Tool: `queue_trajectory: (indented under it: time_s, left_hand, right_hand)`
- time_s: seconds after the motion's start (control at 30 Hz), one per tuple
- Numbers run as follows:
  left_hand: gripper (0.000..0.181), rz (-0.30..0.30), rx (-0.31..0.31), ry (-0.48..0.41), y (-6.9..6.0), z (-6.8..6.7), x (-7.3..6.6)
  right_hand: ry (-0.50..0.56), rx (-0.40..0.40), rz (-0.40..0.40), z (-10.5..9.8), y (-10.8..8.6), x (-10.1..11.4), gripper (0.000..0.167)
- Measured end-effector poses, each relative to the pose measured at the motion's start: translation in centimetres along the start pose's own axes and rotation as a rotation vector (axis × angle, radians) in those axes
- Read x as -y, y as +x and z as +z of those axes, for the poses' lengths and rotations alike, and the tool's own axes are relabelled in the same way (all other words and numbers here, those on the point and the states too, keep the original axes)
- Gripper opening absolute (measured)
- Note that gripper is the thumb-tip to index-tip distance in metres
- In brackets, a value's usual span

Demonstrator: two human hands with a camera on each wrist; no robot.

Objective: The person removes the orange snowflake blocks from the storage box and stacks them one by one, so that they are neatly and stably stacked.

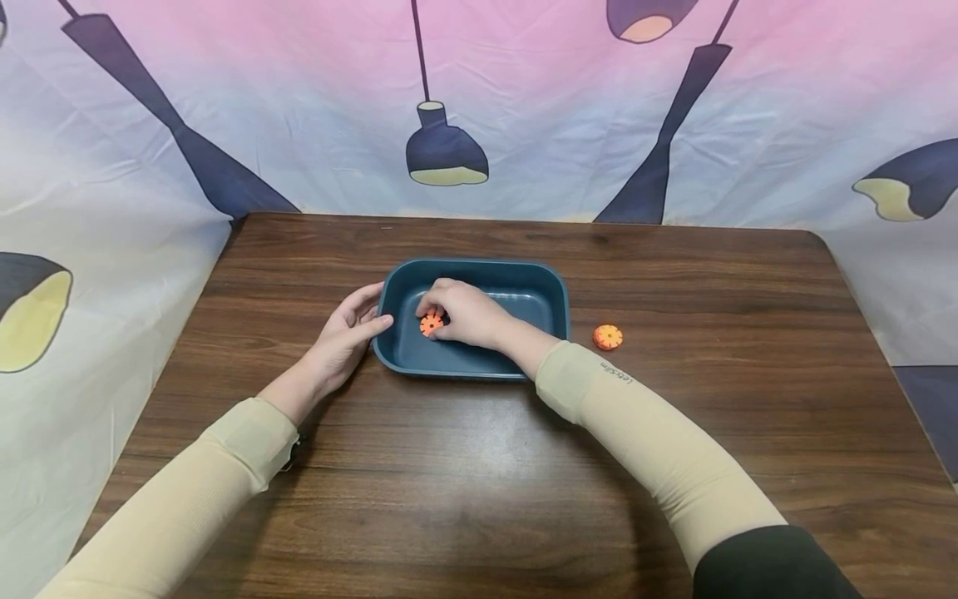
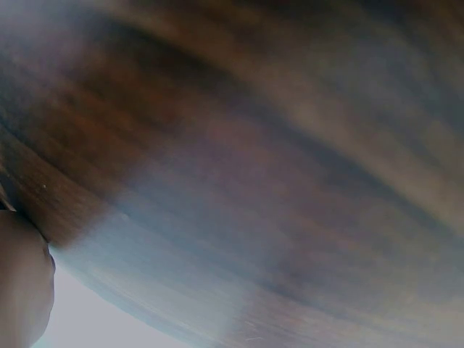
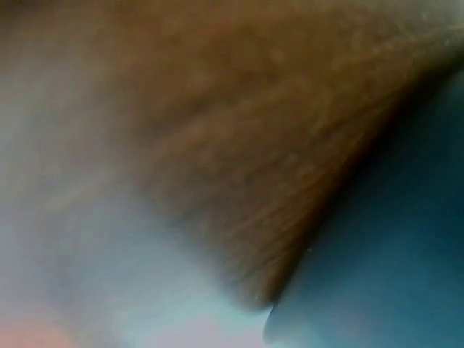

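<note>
A dark blue rectangular tub [image 1: 479, 367] stands on the wooden table. My left hand [image 1: 346, 339] grips its left end, with the thumb over the rim and the other fingers against the outer wall. Inside the tub, towards its left side, my right hand [image 1: 467, 314] pinches an orange notched disc [image 1: 431, 325] with a small hole in the middle. Whether that disc touches the tub's floor I cannot tell. To the right of the tub lie more orange notched discs [image 1: 609, 337], stacked. In the right wrist view the tub's blue wall [image 3: 391, 239] shows blurred.
The brown wood-grain table [image 1: 449, 499] extends on all sides of the tub. Behind it hangs a pastel cloth [image 1: 337, 125] printed with dark lamps. The left wrist view shows mostly blurred tabletop [image 2: 254, 159].
</note>
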State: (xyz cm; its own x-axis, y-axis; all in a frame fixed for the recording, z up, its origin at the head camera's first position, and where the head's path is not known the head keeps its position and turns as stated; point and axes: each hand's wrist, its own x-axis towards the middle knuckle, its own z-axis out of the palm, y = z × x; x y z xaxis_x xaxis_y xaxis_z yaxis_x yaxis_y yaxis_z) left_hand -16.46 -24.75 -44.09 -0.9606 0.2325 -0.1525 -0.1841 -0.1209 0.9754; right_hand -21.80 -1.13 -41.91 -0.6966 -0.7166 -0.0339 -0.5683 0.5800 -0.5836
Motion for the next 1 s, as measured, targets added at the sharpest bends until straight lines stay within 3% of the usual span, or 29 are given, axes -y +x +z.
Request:
queue_trajectory:
  time_s: [0.4, 0.67, 1.0]
  left_hand:
    - [0.051, -0.005, -0.007, 0.021, -0.2, 0.1, -0.3]
    - [0.049, 0.008, -0.007, 0.012, -0.2, 0.1, -0.3]
    - [0.049, 0.006, -0.003, 0.007, -0.2, 0.0, -0.1]
  right_hand:
    - [0.089, -0.038, -0.001, -1.0, -0.5, -0.4, 0.006]
    - [0.131, -0.042, 0.01, -2.6, -1.4, -0.6, 0.006]
    - [0.188, -0.083, 0.014, -5.2, -3.8, -1.0, 0.007]
